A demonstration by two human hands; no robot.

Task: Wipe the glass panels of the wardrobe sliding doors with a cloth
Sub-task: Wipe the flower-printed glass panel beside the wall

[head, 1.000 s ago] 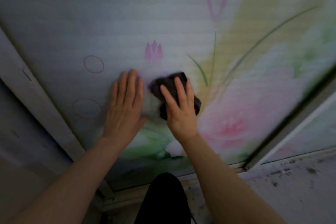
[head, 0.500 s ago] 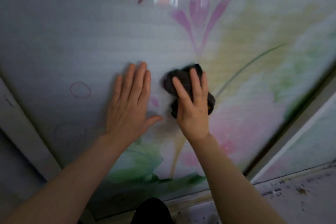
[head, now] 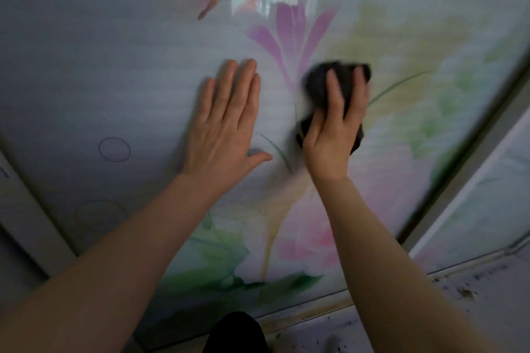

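Right hand (head: 332,135), fingers pressing the cloth (head: 321,89), has swept toward 1 o'clock on the glass (head: 114,37); left hand (head: 226,123) flat, bracing. Blurred, probably mid-stroke.

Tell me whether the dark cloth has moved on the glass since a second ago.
Yes. The cloth moved up and rightward, from below the small purple bud to beside the large purple flower.

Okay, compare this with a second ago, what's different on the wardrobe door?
The right hand has slid the dark cloth up and to the right across the glass panel, past the purple flower. The left hand has moved up the panel too. Unchanged: left palm flat on the glass, right hand pressing the cloth.
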